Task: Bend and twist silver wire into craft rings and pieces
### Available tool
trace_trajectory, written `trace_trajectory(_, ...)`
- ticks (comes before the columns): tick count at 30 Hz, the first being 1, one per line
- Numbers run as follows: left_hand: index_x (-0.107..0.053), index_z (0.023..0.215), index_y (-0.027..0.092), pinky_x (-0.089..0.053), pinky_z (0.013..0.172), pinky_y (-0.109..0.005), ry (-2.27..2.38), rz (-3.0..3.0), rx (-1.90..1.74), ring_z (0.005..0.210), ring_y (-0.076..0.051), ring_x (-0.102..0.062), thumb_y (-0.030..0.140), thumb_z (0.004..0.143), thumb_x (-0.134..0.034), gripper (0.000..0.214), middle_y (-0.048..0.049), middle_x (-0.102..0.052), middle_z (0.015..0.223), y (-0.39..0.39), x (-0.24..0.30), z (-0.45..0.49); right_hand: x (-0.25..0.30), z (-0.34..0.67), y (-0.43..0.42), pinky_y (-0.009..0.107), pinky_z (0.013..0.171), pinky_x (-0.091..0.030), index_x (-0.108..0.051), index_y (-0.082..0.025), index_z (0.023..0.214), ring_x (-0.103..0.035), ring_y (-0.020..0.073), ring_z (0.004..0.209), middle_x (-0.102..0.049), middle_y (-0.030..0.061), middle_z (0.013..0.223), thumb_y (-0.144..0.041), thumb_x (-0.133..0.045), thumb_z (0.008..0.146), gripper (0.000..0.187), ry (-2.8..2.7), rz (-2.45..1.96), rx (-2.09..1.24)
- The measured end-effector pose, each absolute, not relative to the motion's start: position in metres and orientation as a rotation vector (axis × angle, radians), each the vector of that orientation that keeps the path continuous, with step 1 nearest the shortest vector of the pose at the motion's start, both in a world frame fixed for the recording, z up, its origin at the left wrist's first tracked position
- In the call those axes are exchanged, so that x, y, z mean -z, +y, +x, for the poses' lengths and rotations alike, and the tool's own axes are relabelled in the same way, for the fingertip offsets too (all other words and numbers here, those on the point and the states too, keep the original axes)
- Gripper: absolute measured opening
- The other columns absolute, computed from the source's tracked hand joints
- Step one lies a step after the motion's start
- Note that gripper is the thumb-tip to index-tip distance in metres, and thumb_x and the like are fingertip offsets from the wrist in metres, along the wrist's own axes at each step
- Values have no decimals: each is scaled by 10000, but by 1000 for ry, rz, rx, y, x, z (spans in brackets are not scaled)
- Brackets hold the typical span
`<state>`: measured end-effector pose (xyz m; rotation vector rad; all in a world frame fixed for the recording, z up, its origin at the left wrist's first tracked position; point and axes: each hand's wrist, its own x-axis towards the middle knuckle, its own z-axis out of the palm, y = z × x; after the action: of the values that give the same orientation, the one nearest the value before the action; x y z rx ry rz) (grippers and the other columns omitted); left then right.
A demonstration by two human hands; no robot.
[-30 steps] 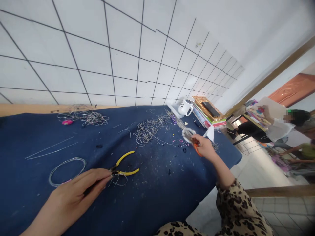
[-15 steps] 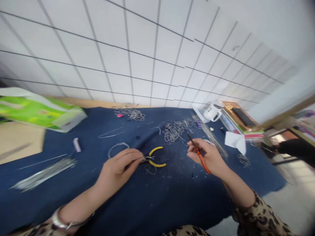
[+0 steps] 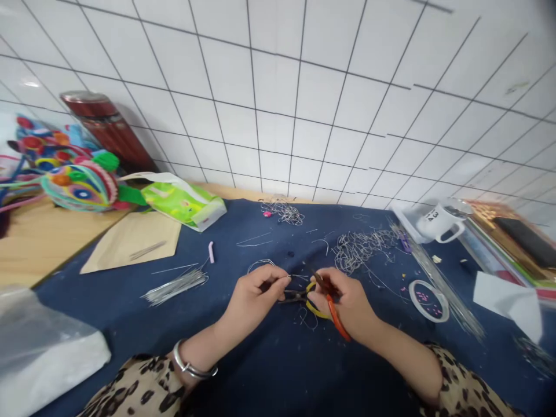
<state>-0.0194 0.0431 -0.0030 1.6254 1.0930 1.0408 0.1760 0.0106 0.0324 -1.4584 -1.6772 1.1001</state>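
My left hand (image 3: 258, 292) is closed in a pinch on a thin silvery wire (image 3: 299, 277), whose end sticks out to the right. My right hand (image 3: 350, 301) wraps round orange-handled pliers (image 3: 337, 320), their dark jaws pointing up and left near the wire. Between the hands, yellow-handled pliers (image 3: 319, 314) lie on the dark blue cloth (image 3: 278, 370), partly covered by my right hand. A loop of wire (image 3: 261, 263) shows just behind my left hand, and loose curled wire (image 3: 308, 319) lies below the yellow pliers.
Tangled wire (image 3: 360, 249) lies behind my right hand, beside long straight wires (image 3: 447, 289) and a round dish (image 3: 429, 301) of pink bits. A wire bundle (image 3: 176, 286), an envelope (image 3: 130, 240) and a plastic bag (image 3: 52, 353) are left. A mug (image 3: 441, 223) stands back right.
My right hand has come closer to my left, bringing the orange-handled pliers over the yellow handles. The view has swung left, so the flask and colourful crafts now show.
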Motion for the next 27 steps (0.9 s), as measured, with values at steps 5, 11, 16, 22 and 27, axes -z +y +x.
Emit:
trace_trajectory(5, -574, 764, 161, -421, 549, -212, 1177, 1539, -1160, 569, -99, -521, 258, 813, -559, 110, 9, -559, 631, 42, -2, -20, -10, 173, 5, 214, 571, -417, -530, -193, 948, -469, 83, 591, -499, -27, 717, -382, -625, 750, 290, -1608, -1334, -1524)
trace_trajectory(11, -598, 785, 180, -458, 681, -271, 1148, 1752, -1394, 707, -133, -566, 173, 803, -561, 42, -24, -592, 758, 41, -4, -24, -31, 174, 0, 176, 484, -408, -509, -171, 913, -487, 66, 523, -512, -17, 692, -460, -529, 810, 308, -1600, -1248, -1757)
trace_trajectory(16, -621, 822, 190, -471, 711, -289, 1106, 1919, -1446, 794, -162, -591, 129, 784, -567, 89, -43, -633, 800, 39, -7, -25, -43, 173, -3, 161, 459, -390, -507, -155, 909, -489, 48, 463, -535, -13, 671, -474, -546, 794, 341, -1620, -1212, -1845)
trace_trajectory(22, -607, 859, 189, -462, 619, -248, 1150, 1765, -1324, 603, -120, -586, 198, 822, -542, 76, 5, -613, 638, 37, -6, -23, -40, 171, -7, 162, 427, -367, -496, -154, 913, -488, 48, 431, -547, -12, 655, -502, -519, 803, 366, -1581, -1180, -1860)
trace_trajectory(27, -599, 870, 172, -424, 546, -218, 1167, 1565, -1229, 524, -99, -543, 260, 819, -557, 111, 23, -582, 578, 38, -7, -21, -36, 170, -7, 159, 406, -360, -486, -153, 914, -474, 45, 413, -547, -17, 642, -520, -491, 815, 380, -1508, -1195, -1874)
